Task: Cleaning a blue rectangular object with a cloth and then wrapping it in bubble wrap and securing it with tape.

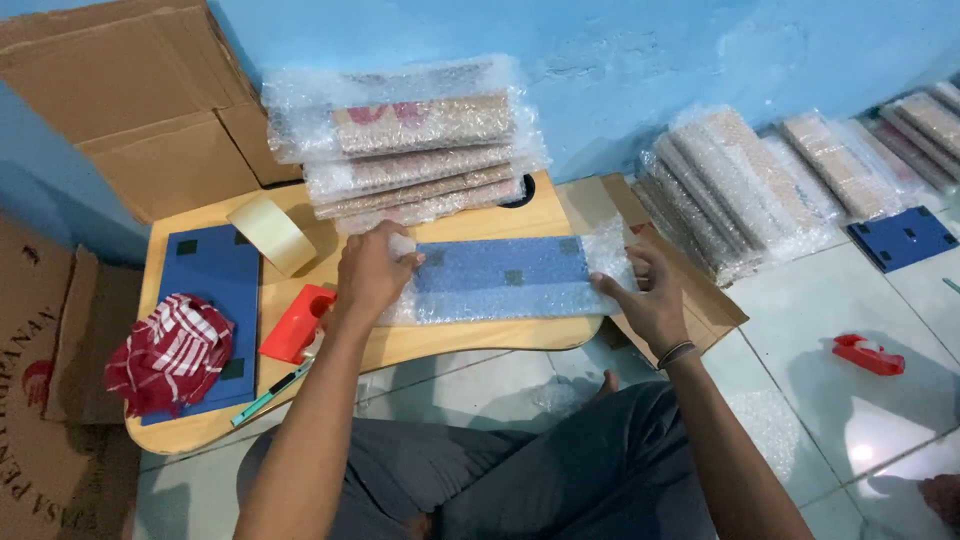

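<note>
Head cam, looking down: we've got a blue board wrapped in bubble wrap lying flat on our little wooden lap table. Our left hand presses down on its left end, fingers curled onto the wrap, probably to keep the fold from springing open. Our right hand grips the right edge, steadying it. Roll of tape and red tape dispenser sit near the left hand, 1 stack of wrapped boards behind.

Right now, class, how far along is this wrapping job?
Done: a stack of wrapped boards on the table, more wrapped boards by the wall. In hand: the left hand and right hand press bubble wrap around a blue board. Left: two bare blue boards.
</note>
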